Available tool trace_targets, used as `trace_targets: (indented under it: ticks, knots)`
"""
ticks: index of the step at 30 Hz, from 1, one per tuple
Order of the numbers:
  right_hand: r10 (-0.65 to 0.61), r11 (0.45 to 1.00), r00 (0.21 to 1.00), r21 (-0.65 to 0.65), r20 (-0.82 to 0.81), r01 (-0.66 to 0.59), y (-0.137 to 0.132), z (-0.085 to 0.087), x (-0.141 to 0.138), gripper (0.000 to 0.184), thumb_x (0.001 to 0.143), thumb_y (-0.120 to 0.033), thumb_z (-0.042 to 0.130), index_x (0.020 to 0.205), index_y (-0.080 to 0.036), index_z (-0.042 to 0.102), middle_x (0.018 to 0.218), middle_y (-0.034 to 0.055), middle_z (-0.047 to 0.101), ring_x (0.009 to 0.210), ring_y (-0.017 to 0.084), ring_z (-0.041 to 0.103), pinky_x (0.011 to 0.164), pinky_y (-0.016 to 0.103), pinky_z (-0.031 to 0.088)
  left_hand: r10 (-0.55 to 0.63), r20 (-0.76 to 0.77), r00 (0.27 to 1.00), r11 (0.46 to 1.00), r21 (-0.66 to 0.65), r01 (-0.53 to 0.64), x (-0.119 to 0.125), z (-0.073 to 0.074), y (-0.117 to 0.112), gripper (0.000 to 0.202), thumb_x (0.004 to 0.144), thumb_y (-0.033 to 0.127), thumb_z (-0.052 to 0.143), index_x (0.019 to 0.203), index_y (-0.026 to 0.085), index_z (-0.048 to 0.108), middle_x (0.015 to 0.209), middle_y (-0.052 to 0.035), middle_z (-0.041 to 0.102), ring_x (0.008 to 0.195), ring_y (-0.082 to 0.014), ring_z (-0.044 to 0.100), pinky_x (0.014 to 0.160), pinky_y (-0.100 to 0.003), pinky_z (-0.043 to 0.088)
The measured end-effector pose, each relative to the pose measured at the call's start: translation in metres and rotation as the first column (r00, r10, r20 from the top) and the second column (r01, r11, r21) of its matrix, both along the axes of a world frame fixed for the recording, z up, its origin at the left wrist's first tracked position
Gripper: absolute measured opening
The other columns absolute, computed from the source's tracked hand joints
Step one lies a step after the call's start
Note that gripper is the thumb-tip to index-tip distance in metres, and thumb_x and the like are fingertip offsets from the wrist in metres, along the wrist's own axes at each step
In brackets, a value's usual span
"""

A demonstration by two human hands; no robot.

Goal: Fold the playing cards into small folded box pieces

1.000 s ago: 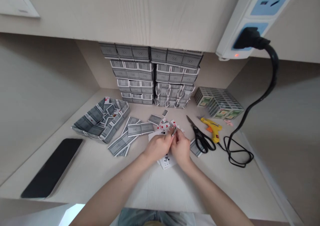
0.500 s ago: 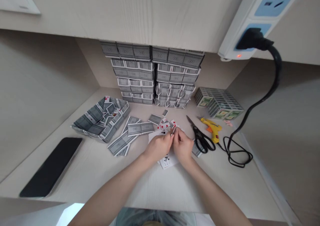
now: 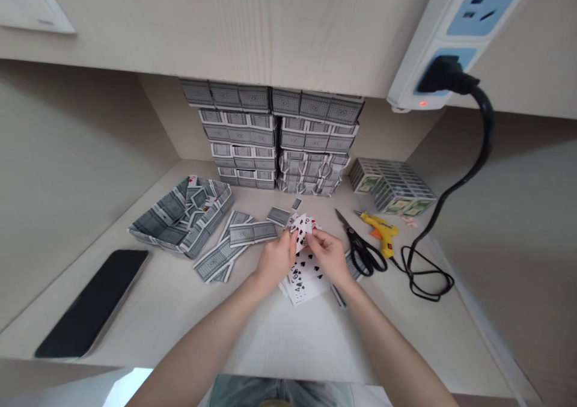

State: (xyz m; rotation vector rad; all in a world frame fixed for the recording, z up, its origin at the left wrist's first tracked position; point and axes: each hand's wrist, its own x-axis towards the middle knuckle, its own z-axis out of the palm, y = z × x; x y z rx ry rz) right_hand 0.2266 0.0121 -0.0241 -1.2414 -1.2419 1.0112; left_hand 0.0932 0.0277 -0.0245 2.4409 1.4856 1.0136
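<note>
Between my two hands is a playing card (image 3: 303, 229) with black spade marks, its face toward me. My left hand (image 3: 276, 258) pinches its left side; my right hand (image 3: 329, 257) has its thumb and fingers closed on the right side. Just under the hands, several face-up spade cards (image 3: 309, 284) lie spread on the desk. Small card pieces with red marks (image 3: 314, 222) lie behind the held card. Left of my hands are joined strips of grey-backed cards (image 3: 252, 233). Black-handled scissors (image 3: 366, 252) lie to the right, near the right hand.
A tray made of folded cards (image 3: 198, 238) holds card pieces at left, with a black phone (image 3: 92, 302) in front. Stacked card boxes (image 3: 243, 133) stand behind. A yellow glue gun (image 3: 381, 231), its black cord (image 3: 417, 275) and a patterned box (image 3: 392, 184) are right. A power strip (image 3: 444, 46) hangs above.
The card has come up flat into view between my hands, which have spread slightly apart. More of the spade cards beneath now shows.
</note>
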Motion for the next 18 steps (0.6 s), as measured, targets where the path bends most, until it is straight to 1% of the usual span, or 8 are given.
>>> trace_targets:
  ticks: [2,4,8,10,13,15,16,18]
  knots:
    - [0.030,1.000,1.000,0.000,-0.004,-0.030,0.001,-0.001,0.002,0.024,0.076,-0.039,0.053,0.081,-0.018,0.065,0.069,0.0044,0.066,0.062,0.019,0.060,0.061,0.030,0.048,-0.005,0.014,1.000,1.000,0.018,0.005,0.000,0.000,0.000,0.031,0.092,0.030,0.025,0.090,0.012,0.051,0.052,-0.0042,0.060,0.046,-0.0145,0.059,0.041,-0.021,0.036]
    - [0.032,0.999,0.999,0.025,0.043,-0.033,0.001,-0.003,0.003,0.025,0.077,-0.039,0.053,0.079,-0.017,0.064,0.068,0.0045,0.065,0.062,0.018,0.059,0.060,0.028,0.047,-0.004,0.022,1.000,1.000,0.013,0.004,0.001,-0.001,-0.001,0.030,0.092,0.030,0.026,0.089,0.013,0.050,0.051,-0.0038,0.060,0.045,-0.0143,0.059,0.040,-0.021,0.035]
    - [-0.067,0.993,0.965,0.114,0.254,0.039,-0.001,-0.007,0.002,0.026,0.080,-0.038,0.048,0.073,-0.016,0.061,0.061,0.0026,0.063,0.054,0.015,0.056,0.051,0.024,0.042,-0.009,0.041,0.999,1.000,-0.015,0.009,0.003,-0.002,-0.003,0.030,0.092,0.029,0.025,0.083,0.013,0.049,0.050,-0.0031,0.060,0.045,-0.0137,0.058,0.041,-0.021,0.036]
    - [-0.144,0.982,0.910,0.171,0.390,0.082,-0.004,-0.008,-0.001,0.027,0.082,-0.036,0.045,0.070,-0.017,0.060,0.058,0.0018,0.061,0.050,0.014,0.054,0.050,0.022,0.040,-0.007,0.043,0.999,1.000,-0.002,0.007,0.005,-0.003,-0.005,0.032,0.092,0.028,0.024,0.081,0.014,0.050,0.050,-0.0033,0.060,0.044,-0.0140,0.058,0.041,-0.022,0.036]
    - [-0.267,0.957,0.771,0.251,0.578,0.143,-0.009,-0.010,-0.006,0.028,0.083,-0.032,0.041,0.067,-0.017,0.059,0.055,0.0021,0.059,0.048,0.013,0.052,0.049,0.022,0.037,-0.011,0.014,1.000,0.999,0.036,0.010,0.008,-0.004,-0.007,0.035,0.092,0.029,0.022,0.081,0.013,0.051,0.051,-0.0047,0.060,0.043,-0.0151,0.057,0.040,-0.023,0.034]
    - [-0.309,0.947,0.694,0.274,0.650,0.165,-0.010,-0.011,-0.008,0.028,0.083,-0.031,0.040,0.067,-0.018,0.059,0.055,0.0029,0.059,0.048,0.014,0.053,0.049,0.022,0.036,-0.033,-0.021,0.999,0.999,0.043,0.034,0.009,-0.005,-0.007,0.036,0.092,0.030,0.022,0.082,0.013,0.053,0.052,-0.0056,0.060,0.044,-0.0154,0.057,0.038,-0.023,0.033]
    - [-0.314,0.946,0.677,0.277,0.665,0.167,-0.010,-0.012,-0.008,0.028,0.083,-0.031,0.040,0.067,-0.018,0.059,0.055,0.0031,0.059,0.048,0.014,0.053,0.049,0.022,0.036,-0.046,-0.036,0.998,0.998,0.043,0.048,0.009,-0.005,-0.007,0.036,0.092,0.030,0.022,0.083,0.013,0.053,0.052,-0.0059,0.060,0.044,-0.0153,0.057,0.038,-0.023,0.033]
    - [-0.302,0.949,0.696,0.277,0.651,0.153,-0.009,-0.012,-0.007,0.027,0.083,-0.031,0.040,0.069,-0.018,0.059,0.056,0.0030,0.060,0.048,0.014,0.053,0.049,0.022,0.037,-0.055,-0.051,0.997,0.997,0.047,0.057,0.007,-0.005,-0.006,0.037,0.091,0.030,0.022,0.084,0.013,0.054,0.053,-0.0061,0.060,0.044,-0.0151,0.057,0.039,-0.022,0.033]
